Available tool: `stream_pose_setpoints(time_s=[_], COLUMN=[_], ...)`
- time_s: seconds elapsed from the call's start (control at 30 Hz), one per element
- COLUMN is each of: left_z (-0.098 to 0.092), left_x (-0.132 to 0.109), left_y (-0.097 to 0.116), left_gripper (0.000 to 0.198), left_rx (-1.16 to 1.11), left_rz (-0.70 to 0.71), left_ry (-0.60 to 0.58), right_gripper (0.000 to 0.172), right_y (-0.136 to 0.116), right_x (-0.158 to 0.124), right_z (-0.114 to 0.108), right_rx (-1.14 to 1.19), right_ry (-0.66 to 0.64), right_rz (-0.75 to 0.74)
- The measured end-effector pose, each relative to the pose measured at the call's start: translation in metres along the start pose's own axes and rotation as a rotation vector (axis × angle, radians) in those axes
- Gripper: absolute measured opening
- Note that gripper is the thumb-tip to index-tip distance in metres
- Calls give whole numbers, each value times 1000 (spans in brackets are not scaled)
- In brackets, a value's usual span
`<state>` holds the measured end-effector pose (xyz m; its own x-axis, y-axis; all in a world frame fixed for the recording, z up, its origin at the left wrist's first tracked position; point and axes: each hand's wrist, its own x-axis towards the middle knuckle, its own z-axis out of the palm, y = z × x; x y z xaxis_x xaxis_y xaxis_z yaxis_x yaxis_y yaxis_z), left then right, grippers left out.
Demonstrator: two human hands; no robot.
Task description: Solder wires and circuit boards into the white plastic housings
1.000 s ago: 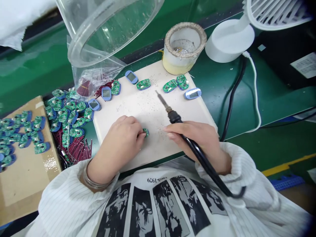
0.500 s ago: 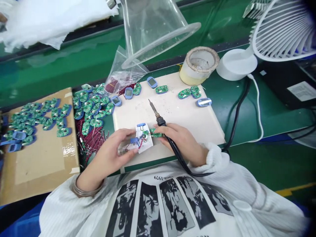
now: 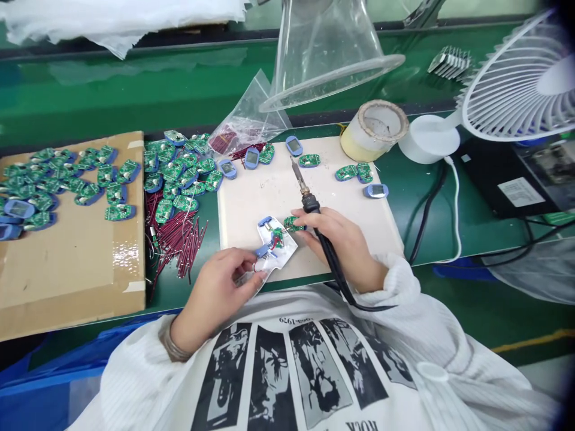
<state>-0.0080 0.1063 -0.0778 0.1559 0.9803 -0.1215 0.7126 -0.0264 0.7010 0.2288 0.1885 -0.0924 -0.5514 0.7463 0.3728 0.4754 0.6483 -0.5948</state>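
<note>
Soldering iron (image 3: 330, 254) is clamped in the right hand's (image 3: 341, 236) grip, white-wrapped module (image 3: 275, 242) pinched by the left hand (image 3: 218, 296); circuit boards (image 3: 119, 211) lie at 9 o'clock on the counter (image 3: 395, 179).

The left hand (image 3: 220, 293) and the right hand (image 3: 335, 236) sit close together in front of the body, angled inward but not touching. The left hand lies back-up, its fingers (image 3: 245, 263) bent and bunched, their tips pointing toward the right hand. The left wrist (image 3: 186, 329) sits low and near the torso. The right hand is turned partly on its side in a closed, pen-style grip, its fingers (image 3: 305, 218) reaching forward and to the left. The right wrist (image 3: 366, 266) angles back toward the body.
</note>
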Motion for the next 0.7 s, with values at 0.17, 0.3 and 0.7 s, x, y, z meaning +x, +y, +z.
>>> stream_pose_setpoints(time_s=[0.17,0.3,0.7], left_z=[17,16,18], left_x=[5,14,19], left_y=[-8,-19,-19], left_gripper=[6,7,12], left_rx=[-134,-130,332], left_rz=[236,588,680], left_ry=[236,177,195], right_gripper=[16,24,26], right_y=[3,9,6], right_x=[6,9,-6], right_z=[1,2,5], right_rx=[-39,33,-4], right_ry=[46,112,135], right_rz=[-38,-32,65])
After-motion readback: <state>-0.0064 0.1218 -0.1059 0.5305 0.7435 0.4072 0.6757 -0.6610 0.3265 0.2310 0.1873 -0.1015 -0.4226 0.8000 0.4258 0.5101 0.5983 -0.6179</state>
